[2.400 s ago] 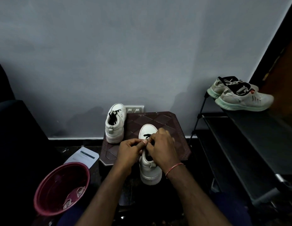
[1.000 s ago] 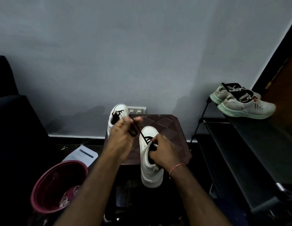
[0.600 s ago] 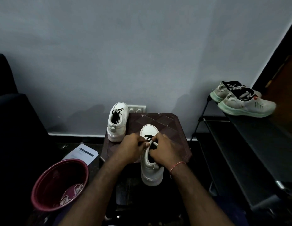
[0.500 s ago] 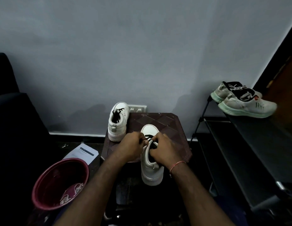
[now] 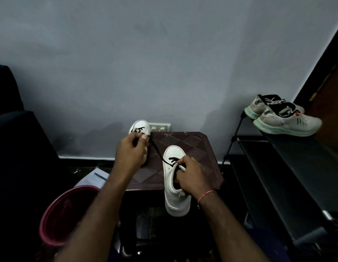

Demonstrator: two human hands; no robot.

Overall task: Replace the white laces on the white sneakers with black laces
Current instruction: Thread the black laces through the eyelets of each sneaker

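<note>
Brown and shiny, the small worktop (image 5: 194,146) stands by a grey wall (image 5: 164,63). A white shoe (image 5: 174,178) lies on its front edge, heel sticking out. The right hand (image 5: 191,176) grips the shoe by its tongue. The left hand (image 5: 131,151) pinches a black lace (image 5: 156,149), pulled tight from the shoe.

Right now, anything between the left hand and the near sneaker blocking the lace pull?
Nothing visible. The black lace runs taut from the left hand over bare stool to the near sneaker, steadied by the right hand.
</note>
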